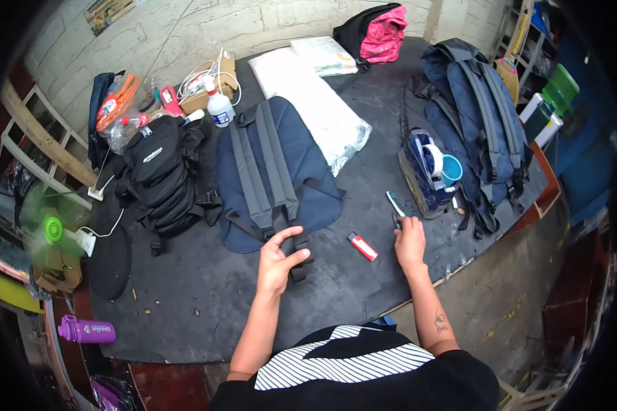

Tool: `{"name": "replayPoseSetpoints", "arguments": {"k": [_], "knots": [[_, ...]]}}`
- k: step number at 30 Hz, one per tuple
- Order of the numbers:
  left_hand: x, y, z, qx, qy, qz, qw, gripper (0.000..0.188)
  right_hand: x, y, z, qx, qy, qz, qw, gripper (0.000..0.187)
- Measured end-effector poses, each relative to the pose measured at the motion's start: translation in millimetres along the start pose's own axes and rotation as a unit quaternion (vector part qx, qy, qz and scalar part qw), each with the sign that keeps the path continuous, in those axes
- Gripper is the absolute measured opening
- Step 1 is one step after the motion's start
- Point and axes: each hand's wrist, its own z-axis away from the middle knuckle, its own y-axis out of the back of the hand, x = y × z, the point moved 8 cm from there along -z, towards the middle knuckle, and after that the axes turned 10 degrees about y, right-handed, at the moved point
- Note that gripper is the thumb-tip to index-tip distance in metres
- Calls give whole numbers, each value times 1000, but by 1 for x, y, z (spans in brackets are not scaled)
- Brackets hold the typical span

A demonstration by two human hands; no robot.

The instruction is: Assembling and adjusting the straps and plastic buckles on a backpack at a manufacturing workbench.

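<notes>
A navy backpack (308,164) with grey shoulder straps lies on the dark table in front of me, straps facing up. My left hand (277,264) is closed on the black webbing strap (298,272) at the backpack's near end, thumb and fingers pinching it. To the right, my right hand (410,243) has its fingers bent together at the lower end of a white and teal toothbrush (393,201), bristle end pointing away. A small dark part shows beside these fingertips; its kind is unclear. Between the hands lies a small red and white lighter-shaped thing (363,246).
Left stands a black backpack (161,171), with a spray bottle (219,104) behind. White plastic-wrapped sheets (315,96) lie at the back. A dark blue case (421,175), a teal cup (451,168) and a large navy backpack (476,116) are right. A purple bottle (89,330) is near left.
</notes>
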Motion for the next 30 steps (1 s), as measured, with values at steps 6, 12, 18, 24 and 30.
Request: {"name": "replayPoseSetpoints", "arguments": {"k": [6,12,18,24,30], "knots": [[-2,-2,-13,12,-55,8,998,30,-21,12,-21,90,-11,-165,982,16],[-22,-8,-20,9,-26,25,999,20,-134,-47,-9,-226,-200,-683,665,19],[-14,-4,-13,65,-97,-183,976,18,-157,-44,-23,-165,-162,-695,681,14],[-13,-17,-13,-35,-43,-10,998,19,-156,-48,-26,-129,-191,-729,644,12],[-5,-18,-13,11,-47,-70,996,31,-150,-37,-28,-115,-189,-719,659,17]]}}
